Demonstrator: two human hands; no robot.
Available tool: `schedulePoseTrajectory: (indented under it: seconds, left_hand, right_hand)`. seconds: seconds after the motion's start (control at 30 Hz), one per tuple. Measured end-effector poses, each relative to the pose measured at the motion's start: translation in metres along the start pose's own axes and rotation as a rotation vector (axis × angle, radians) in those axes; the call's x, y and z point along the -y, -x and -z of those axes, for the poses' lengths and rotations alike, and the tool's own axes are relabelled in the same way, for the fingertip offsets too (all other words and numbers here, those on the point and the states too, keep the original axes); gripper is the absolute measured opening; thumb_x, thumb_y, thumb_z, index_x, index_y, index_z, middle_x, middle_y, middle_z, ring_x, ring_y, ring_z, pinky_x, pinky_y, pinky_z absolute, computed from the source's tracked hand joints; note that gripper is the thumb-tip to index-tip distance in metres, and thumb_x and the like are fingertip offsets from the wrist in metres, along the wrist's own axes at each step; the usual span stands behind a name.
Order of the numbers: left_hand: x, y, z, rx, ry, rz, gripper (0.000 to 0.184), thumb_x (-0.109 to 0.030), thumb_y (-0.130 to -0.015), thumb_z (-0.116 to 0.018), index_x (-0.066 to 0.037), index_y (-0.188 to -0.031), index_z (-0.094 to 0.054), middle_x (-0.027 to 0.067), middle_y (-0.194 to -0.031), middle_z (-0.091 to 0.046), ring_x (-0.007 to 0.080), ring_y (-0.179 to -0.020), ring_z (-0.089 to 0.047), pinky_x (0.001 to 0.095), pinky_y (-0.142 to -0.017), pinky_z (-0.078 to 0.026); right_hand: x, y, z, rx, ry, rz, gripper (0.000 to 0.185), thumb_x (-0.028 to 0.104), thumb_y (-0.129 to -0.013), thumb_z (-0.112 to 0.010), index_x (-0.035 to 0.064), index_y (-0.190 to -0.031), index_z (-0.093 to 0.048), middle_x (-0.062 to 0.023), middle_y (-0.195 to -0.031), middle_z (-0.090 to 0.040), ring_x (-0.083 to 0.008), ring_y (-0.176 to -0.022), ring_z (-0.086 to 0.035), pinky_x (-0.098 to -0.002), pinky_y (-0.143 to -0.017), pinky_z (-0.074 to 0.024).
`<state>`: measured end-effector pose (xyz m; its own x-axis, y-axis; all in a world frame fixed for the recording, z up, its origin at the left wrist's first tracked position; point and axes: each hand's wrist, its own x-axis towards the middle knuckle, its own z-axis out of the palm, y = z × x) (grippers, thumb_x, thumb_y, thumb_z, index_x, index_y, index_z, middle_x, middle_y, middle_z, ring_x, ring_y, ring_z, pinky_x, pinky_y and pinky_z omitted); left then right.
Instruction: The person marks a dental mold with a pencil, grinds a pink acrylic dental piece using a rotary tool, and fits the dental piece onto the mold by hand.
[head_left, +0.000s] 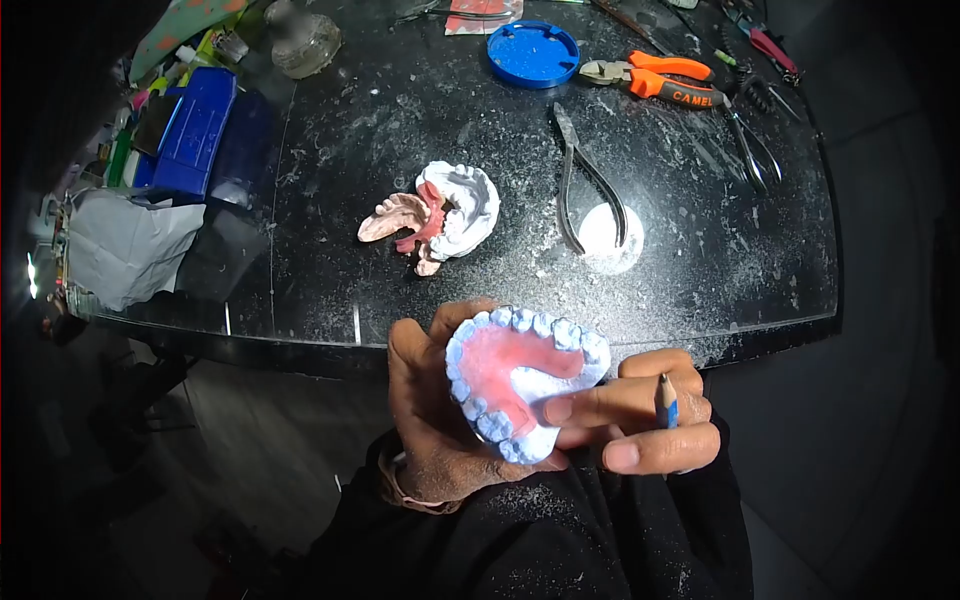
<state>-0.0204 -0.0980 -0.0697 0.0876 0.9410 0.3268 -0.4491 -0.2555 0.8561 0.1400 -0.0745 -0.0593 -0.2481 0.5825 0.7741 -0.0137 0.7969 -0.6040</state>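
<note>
Pink plate on a white dental cast, with both hands on the job

Starting far out on the left, beyond the dental cast, we have crumpled white paper, and just past it a blue box. Farther beyond the dental cast, still on its left, stands a clear jar. Now the left hand, curled firmly around the dental cast's left side, thumb low, fingers behind. Beyond the dental cast, slightly left, a second white cast touches a red-pink piece and a tan piece. And the dental cast itself: teeth side up, in front of the table edge, the pink plate lying inside its tooth row. Well beyond it sits a blue lid. To the dental cast's right and beyond, metal nippers lie with handle ends over a glaring white disc. Close on the right comes the right hand, one fingertip against the dental cast, a blue pencil pinched among its fingers, point up. Last, far beyond and right of the dental cast: orange-handled pliers.
</note>
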Motion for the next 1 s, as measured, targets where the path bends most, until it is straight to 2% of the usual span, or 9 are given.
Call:
schedulePoseTrajectory:
  seconds: [0.2, 0.5, 0.6, 0.63, 0.73, 0.77, 0.87, 0.93, 1.0]
  left_hand:
    - [-0.001, 0.002, -0.003, 0.001, 0.066, -0.022, 0.069, -0.015, -0.059, -0.084, -0.005, -0.105, -0.034, 0.0176, -0.120, -0.041, 0.0279, -0.112, -0.049, 0.0411, -0.092, -0.047]
    - [0.006, -0.003, -0.005, -0.076, 0.304, -0.109, 0.066, -0.019, -0.061, -0.084, -0.005, -0.102, -0.035, 0.0195, -0.121, -0.039, 0.0291, -0.111, -0.050, 0.0404, -0.090, -0.050]
    - [0.009, -0.004, -0.002, -0.052, 0.156, -0.154, 0.073, -0.021, -0.061, -0.084, -0.002, -0.113, -0.036, 0.0196, -0.119, -0.041, 0.0275, -0.110, -0.049, 0.0386, -0.090, -0.049]
    - [0.008, -0.003, -0.001, -0.045, 0.115, -0.155, 0.076, -0.021, -0.062, -0.083, -0.001, -0.118, -0.035, 0.0198, -0.118, -0.041, 0.0271, -0.110, -0.049, 0.0382, -0.090, -0.049]
    - [0.004, -0.001, 0.003, -0.011, 0.020, -0.151, 0.085, -0.019, -0.065, -0.081, 0.000, -0.130, -0.031, 0.0210, -0.120, -0.041, 0.0271, -0.111, -0.048, 0.0376, -0.091, -0.048]
    - [0.004, -0.001, 0.002, 0.001, 0.006, -0.162, 0.086, -0.018, -0.066, -0.080, 0.000, -0.133, -0.029, 0.0218, -0.122, -0.040, 0.0275, -0.113, -0.047, 0.0377, -0.091, -0.048]
    - [0.004, -0.004, -0.009, 0.037, 0.059, -0.210, 0.081, -0.011, -0.073, -0.074, 0.000, -0.136, -0.025, 0.0253, -0.130, -0.034, 0.0302, -0.119, -0.043, 0.0391, -0.092, -0.047]
    - [-0.001, -0.004, -0.013, 0.073, 0.118, -0.164, 0.075, -0.006, -0.077, -0.069, 0.000, -0.137, -0.023, 0.0274, -0.136, -0.028, 0.0320, -0.123, -0.039, 0.0403, -0.093, -0.046]
    - [-0.001, -0.004, -0.015, 0.078, 0.163, -0.184, 0.074, -0.005, -0.078, -0.067, 0.001, -0.137, -0.022, 0.0293, -0.135, -0.028, 0.0334, -0.122, -0.040, 0.0416, -0.093, -0.046]
  right_hand:
    - [0.002, -0.004, 0.000, 0.004, 0.031, 0.052, 0.036, 0.011, -0.070, -0.075, 0.0137, -0.099, -0.054, -0.0129, -0.090, -0.067, -0.0027, -0.045, -0.053, -0.0139, -0.035, -0.0283]
    - [-0.010, 0.004, 0.000, -0.047, -0.027, 0.148, 0.039, 0.003, -0.070, -0.073, 0.0122, -0.099, -0.049, -0.0174, -0.090, -0.066, -0.0054, -0.042, -0.050, -0.0164, -0.034, -0.0292]
    - [-0.008, 0.002, -0.001, -0.092, -0.067, 0.092, 0.042, 0.001, -0.068, -0.073, 0.0123, -0.100, -0.048, -0.0170, -0.089, -0.066, -0.0055, -0.041, -0.050, -0.0167, -0.034, -0.0285]
    - [-0.009, 0.004, -0.001, -0.090, -0.096, 0.086, 0.042, 0.000, -0.067, -0.073, 0.0108, -0.100, -0.050, -0.0170, -0.091, -0.065, -0.0084, -0.046, -0.055, -0.0178, -0.035, -0.0367]
    - [-0.007, -0.002, -0.006, -0.146, -0.129, 0.096, 0.038, 0.000, -0.068, -0.073, 0.0077, -0.099, -0.053, -0.0179, -0.094, -0.063, -0.0135, -0.056, -0.061, -0.0209, -0.042, -0.0476]
    - [-0.005, -0.002, 0.000, -0.094, -0.146, 0.080, 0.031, 0.000, -0.069, -0.072, 0.0048, -0.096, -0.057, -0.0174, -0.095, -0.060, -0.0200, -0.067, -0.066, -0.0260, -0.054, -0.0564]
    - [-0.003, -0.003, 0.006, -0.057, -0.121, 0.054, 0.027, -0.001, -0.069, -0.071, 0.0039, -0.094, -0.060, -0.0158, -0.092, -0.059, -0.0233, -0.072, -0.067, -0.0285, -0.059, -0.0585]
    - [-0.002, -0.003, 0.007, -0.052, -0.102, 0.047, 0.026, -0.002, -0.069, -0.070, 0.0040, -0.092, -0.061, -0.0147, -0.092, -0.058, -0.0252, -0.075, -0.067, -0.0286, -0.061, -0.0590]
    - [-0.003, -0.002, 0.005, -0.066, -0.096, 0.059, 0.025, -0.003, -0.068, -0.071, 0.0042, -0.090, -0.063, -0.0139, -0.091, -0.058, -0.0263, -0.076, -0.067, -0.0284, -0.062, -0.0593]
